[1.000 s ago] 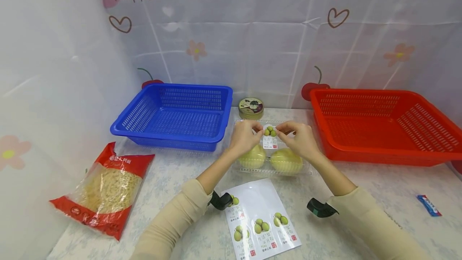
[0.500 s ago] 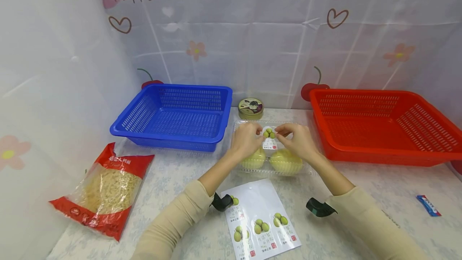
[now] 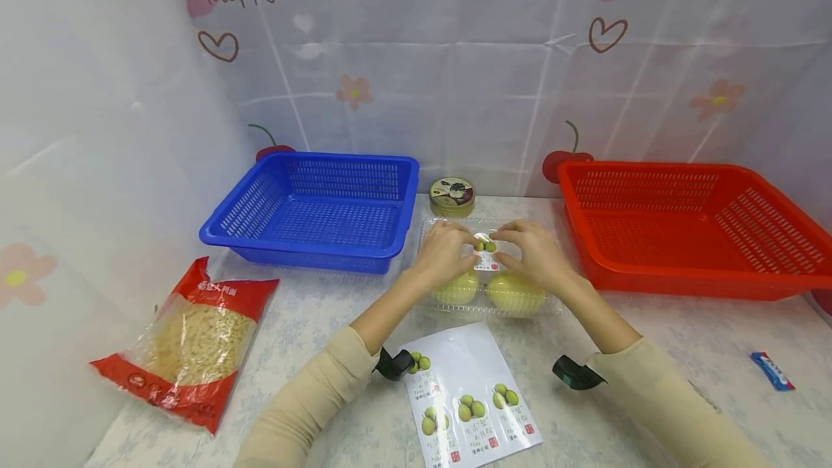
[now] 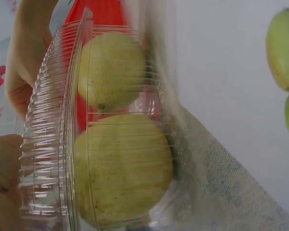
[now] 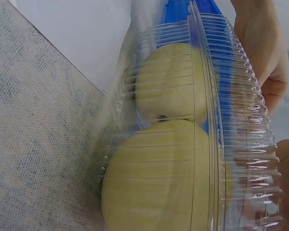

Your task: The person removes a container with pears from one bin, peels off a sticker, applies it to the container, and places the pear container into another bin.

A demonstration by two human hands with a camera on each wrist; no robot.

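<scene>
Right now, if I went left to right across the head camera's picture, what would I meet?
Pasta bag → blue basket → left hand → label → right hand → red basket.

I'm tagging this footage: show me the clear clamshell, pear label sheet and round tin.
Clear clamshell [image 4: 44, 130], left wrist view, ribbed lid wall.
Pear label sheet [image 3: 466, 358], head view, bare upper part.
Round tin [image 3: 451, 192], head view, printed lid.

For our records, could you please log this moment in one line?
left hand: beside label; right hand: beside label; label: on clear container; yellow fruit: inside
</scene>
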